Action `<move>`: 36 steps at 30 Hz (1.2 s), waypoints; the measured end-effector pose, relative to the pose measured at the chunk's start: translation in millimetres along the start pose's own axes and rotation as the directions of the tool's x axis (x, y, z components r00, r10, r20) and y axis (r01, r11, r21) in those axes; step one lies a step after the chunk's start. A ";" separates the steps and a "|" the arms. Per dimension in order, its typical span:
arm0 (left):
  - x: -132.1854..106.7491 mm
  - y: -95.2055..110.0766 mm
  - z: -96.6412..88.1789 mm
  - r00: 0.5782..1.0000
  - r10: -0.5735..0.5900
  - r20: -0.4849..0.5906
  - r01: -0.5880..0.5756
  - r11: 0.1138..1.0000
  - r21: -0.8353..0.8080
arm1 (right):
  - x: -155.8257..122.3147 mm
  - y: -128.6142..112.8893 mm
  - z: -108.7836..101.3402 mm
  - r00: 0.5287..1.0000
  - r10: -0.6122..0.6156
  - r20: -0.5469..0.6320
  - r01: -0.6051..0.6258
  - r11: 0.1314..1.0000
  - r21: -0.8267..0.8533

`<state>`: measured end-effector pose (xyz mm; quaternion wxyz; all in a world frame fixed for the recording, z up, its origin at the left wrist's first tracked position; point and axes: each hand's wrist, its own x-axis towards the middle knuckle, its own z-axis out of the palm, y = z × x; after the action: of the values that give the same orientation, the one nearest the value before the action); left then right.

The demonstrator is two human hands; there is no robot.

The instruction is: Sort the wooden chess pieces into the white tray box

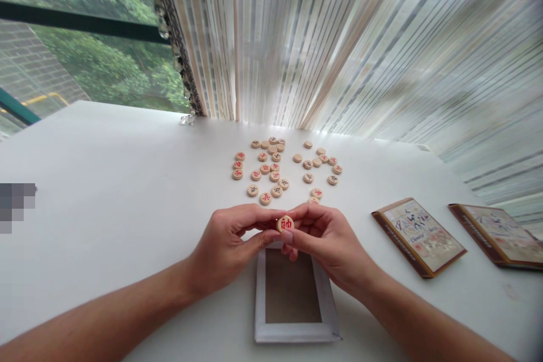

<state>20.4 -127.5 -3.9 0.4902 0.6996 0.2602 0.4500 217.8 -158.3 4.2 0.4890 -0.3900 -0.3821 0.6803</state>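
Note:
Between the fingertips of my left hand (229, 243) and my right hand (326, 237) is a round wooden Chinese chess piece (285, 224), its red character facing me. Both hands are closed in a pinch on it, one from each side. Below them lies an open shallow box (261, 294) with white edges and a bare brownish inside; my fingers hide its far end. Beyond my hands, several more chess pieces (265, 198) are scattered flat, some showing red characters, some black, and some blank faces. One red piece (314, 201) is partly covered by my right hand.
All of this is on a white table (127, 181). At the right lie a printed Chinese chess box lid (419, 232) and a similar printed box (500, 232). A striped string curtain (275, 39) hangs along the far edge, and a window with trees (106, 62) is at the left.

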 end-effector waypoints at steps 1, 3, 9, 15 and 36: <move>-0.2 -0.8 -0.4 1.000 0.018 0.009 -0.018 0.999 0.036 | 0.1 -0.1 0.3 1.000 0.003 -0.010 -0.004 1.000 -0.006; -0.7 -1.9 -1.1 0.998 0.052 0.030 -0.054 0.994 0.097 | 0.2 -0.6 0.8 1.000 0.005 -0.021 -0.006 1.000 -0.019; 0.7 -0.8 -1.7 0.987 0.147 0.064 -0.155 0.975 0.156 | -0.7 -1.1 0.2 1.000 0.006 -0.005 -0.006 0.997 -0.070; 1.4 0.1 -1.3 0.983 0.165 0.080 -0.175 0.974 0.147 | -2.0 0.0 -0.5 0.999 -0.023 0.022 0.025 0.996 -0.086; -1.0 0.8 -0.9 0.999 0.045 0.016 -0.045 0.999 0.016 | -1.5 -2.7 -2.0 0.995 -0.037 0.092 0.040 0.999 -0.035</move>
<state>19.1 -128.2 -3.4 0.4764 0.7126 0.2442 0.4535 220.9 -158.9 6.0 0.4769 -0.3599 -0.4237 0.6808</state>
